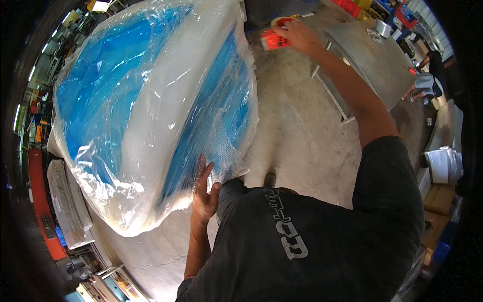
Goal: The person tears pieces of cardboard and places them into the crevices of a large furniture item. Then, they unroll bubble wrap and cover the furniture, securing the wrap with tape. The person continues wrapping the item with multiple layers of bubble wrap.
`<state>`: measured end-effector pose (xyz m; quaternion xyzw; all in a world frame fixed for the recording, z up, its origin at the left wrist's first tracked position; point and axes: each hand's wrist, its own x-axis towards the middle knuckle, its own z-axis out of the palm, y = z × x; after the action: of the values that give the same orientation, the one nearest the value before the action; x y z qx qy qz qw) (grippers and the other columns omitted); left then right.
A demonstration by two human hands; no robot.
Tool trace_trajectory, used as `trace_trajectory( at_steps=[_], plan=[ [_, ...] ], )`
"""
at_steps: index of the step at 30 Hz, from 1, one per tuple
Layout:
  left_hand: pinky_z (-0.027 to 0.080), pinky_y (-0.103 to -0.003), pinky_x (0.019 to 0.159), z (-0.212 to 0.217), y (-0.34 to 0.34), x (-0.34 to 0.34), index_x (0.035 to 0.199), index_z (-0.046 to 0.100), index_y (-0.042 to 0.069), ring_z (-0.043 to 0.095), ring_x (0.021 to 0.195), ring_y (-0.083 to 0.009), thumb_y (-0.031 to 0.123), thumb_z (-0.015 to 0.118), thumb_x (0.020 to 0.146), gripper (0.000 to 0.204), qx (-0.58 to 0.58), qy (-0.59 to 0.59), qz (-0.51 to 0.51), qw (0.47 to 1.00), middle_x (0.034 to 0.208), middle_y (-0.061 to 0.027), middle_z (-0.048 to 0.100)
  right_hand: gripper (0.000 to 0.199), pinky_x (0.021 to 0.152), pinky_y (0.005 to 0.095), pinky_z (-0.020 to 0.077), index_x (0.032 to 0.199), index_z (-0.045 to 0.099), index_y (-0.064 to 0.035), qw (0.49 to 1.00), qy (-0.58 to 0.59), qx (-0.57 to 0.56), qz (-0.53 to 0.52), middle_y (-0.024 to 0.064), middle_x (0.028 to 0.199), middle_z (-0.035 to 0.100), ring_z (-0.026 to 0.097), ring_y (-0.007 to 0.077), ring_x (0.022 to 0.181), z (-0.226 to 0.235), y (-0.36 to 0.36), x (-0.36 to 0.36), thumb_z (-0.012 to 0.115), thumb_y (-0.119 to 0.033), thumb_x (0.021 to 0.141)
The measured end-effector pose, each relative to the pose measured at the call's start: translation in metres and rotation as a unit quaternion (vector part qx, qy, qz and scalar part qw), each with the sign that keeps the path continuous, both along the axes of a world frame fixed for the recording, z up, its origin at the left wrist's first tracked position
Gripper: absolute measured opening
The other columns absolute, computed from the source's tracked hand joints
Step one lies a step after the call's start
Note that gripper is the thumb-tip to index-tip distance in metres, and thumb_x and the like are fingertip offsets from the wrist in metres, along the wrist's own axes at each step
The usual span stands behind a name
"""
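A large bulky bundle [156, 95], blue and white under clear plastic film and bubble wrap, fills the left and middle of the head view. My left hand [204, 199] is at its near right edge, fingers stretched out against the bubble wrap [224, 156] and thumb apart. Beyond the bundle's right side, my right arm reaches far forward. In my right hand [297, 36] is a roll of tape [279, 21], with a bright red-orange printed piece [274, 40] hanging below it. My fingers partly hide the roll.
A grey metal table [372, 65] stands at the right, its frame near my right arm. Another person [430, 80] is at the far right. Flat wrapped panels [68, 206] and a red beam [43, 201] lie at the left. Cardboard boxes [438, 199] line the right side.
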<state>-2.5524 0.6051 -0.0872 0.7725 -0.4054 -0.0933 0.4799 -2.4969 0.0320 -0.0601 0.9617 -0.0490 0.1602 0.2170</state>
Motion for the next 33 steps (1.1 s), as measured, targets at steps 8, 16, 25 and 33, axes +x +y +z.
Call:
trace_trajectory(
  at_steps=[8,16,25,33],
  plan=[
    [0.028,-0.049,0.118,0.001,0.0,0.0,0.14,0.051,0.0,0.028,0.148,-0.0435,0.016,0.063,0.097,0.048,0.056,-0.019,-0.015,0.998,0.157,-0.0318,0.029,0.065,0.077,0.0421,0.0583,0.123,0.057,-0.0046,0.914,0.085,0.308,-0.25,0.0186,0.097,0.073,0.073,0.0319,0.091,0.018,0.042,0.055,0.079,-0.034,0.069],
    [0.029,-0.049,0.118,0.007,-0.009,-0.005,0.131,0.06,0.001,0.029,0.147,-0.0443,0.019,0.066,0.094,0.041,0.091,-0.016,0.007,0.996,0.158,-0.0333,0.026,0.066,0.085,0.0373,0.054,0.127,0.05,0.0002,0.589,-0.438,0.663,-0.148,0.0155,0.105,0.069,0.068,0.0265,0.1,-0.046,0.089,0.018,0.079,-0.027,0.075],
    [0.029,-0.048,0.117,0.014,-0.008,-0.004,0.131,0.06,0.002,0.031,0.147,-0.0436,0.019,0.065,0.094,0.041,0.083,-0.007,0.008,0.997,0.157,-0.0334,0.028,0.05,0.081,0.0268,0.0488,0.132,0.047,-0.001,0.204,-0.522,0.828,0.031,0.0052,0.111,0.057,0.057,0.015,0.093,-0.107,0.244,-0.007,0.063,-0.008,0.085],
    [0.024,-0.046,0.12,0.021,0.0,0.007,0.134,0.058,0.005,0.028,0.149,-0.0378,0.028,0.063,0.097,0.044,0.044,0.075,-0.074,0.993,0.159,-0.0248,0.032,0.061,0.085,0.0315,0.0533,0.138,0.046,-0.003,0.409,-0.465,0.783,-0.055,0.0089,0.117,0.061,0.063,0.0168,0.098,0.014,0.297,-0.1,0.073,-0.001,0.083]
  ],
)
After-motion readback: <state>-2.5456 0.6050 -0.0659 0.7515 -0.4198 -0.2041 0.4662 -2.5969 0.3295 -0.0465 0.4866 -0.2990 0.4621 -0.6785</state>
